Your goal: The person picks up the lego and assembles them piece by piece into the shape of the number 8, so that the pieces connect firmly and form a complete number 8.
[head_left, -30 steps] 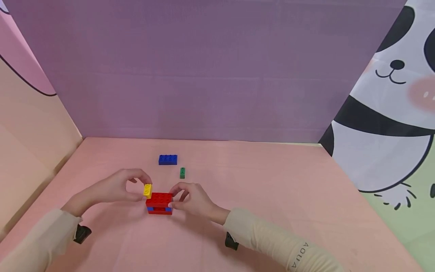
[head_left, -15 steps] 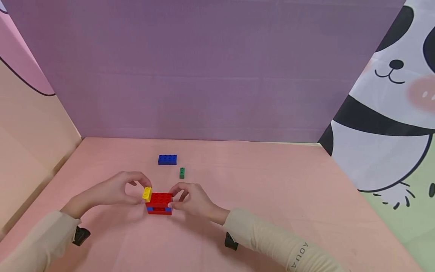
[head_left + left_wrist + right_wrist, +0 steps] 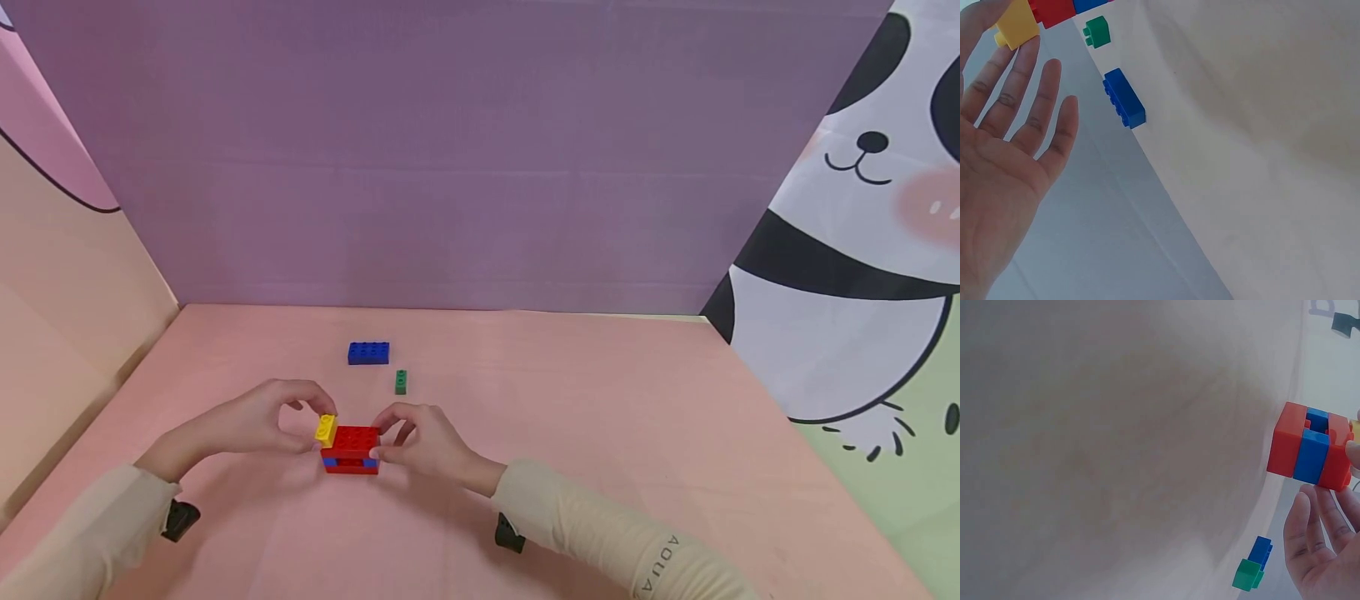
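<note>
A small stack of building blocks stands on the pink tabletop in the head view: a red block [image 3: 356, 437] on top, blue blocks [image 3: 1311, 456] in the middle layer, another red block [image 3: 1286, 440] below. My left hand [image 3: 255, 417] pinches a yellow block [image 3: 326, 430] between thumb and fingers at the left end of the stack's top. In the left wrist view the yellow block [image 3: 1017, 24] sits against the red one. My right hand [image 3: 423, 442] grips the stack's right end, thumb in front and fingers behind.
Behind the stack lie a green two-stud block [image 3: 401, 382] and, farther back, a blue eight-stud block [image 3: 368, 353]. A purple backdrop [image 3: 450, 167] rises at the table's far edge, with a panda print [image 3: 847, 250] on the right.
My left hand has lowered the yellow block slightly onto the left end of the red top block. My right hand keeps its grip on the stack.
</note>
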The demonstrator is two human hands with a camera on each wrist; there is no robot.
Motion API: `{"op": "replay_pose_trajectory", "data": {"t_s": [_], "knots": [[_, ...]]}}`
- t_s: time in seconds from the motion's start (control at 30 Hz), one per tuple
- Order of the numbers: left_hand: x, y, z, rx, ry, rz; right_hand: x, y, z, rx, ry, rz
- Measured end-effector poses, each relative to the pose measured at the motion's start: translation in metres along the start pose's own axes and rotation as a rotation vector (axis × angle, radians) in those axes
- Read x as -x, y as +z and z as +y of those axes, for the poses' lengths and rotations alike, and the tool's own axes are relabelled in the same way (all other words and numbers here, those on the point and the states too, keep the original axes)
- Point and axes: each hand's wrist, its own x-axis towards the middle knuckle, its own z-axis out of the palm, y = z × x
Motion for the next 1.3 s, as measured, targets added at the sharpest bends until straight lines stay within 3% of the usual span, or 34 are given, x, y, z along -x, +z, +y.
{"op": "replay_pose_trajectory", "data": {"t_s": [1.3], "knots": [[-0.0027, 0.004, -0.0026, -0.004, -0.002, 0.01, -0.0005, 0.0016, 0.0018, -0.014, -0.002, 0.013]]}}
